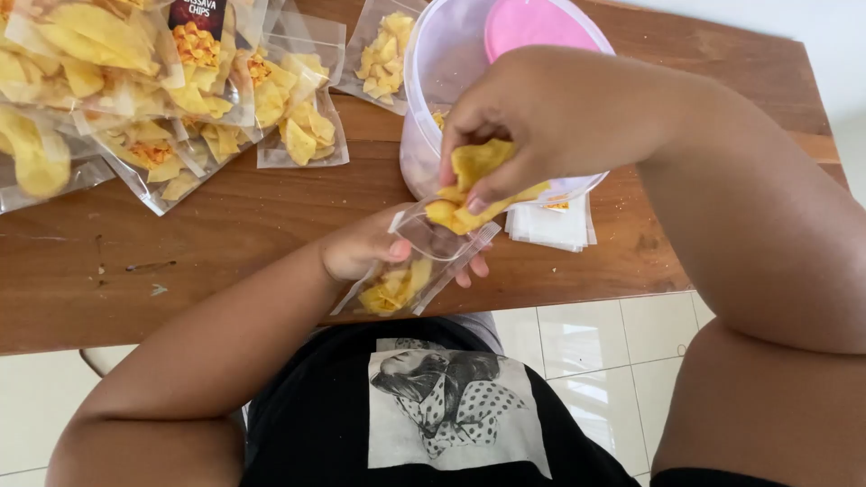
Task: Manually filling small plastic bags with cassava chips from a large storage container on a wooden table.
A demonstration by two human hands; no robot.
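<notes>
Over the near edge of the brown wooden desk (180, 234): left hand (361, 248) is pinching a small clear plastic pouch (410, 271) open, partly filled; right hand (523, 126) is pinching yellow chips (474, 185) at its mouth. Filled pouches (135, 99) lying far left; empty ones (552, 225) stacked right.

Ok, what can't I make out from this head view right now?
- Inside of the clear tub: hidden by the right hand, so how many chips remain is unclear.
- Left hand: its fingers are mostly behind the small clear bag.
- Pile of filled bags: cut off by the top and left edges, so no count.
- Stack of empty bags: partly under the tub, too thin to count.
</notes>
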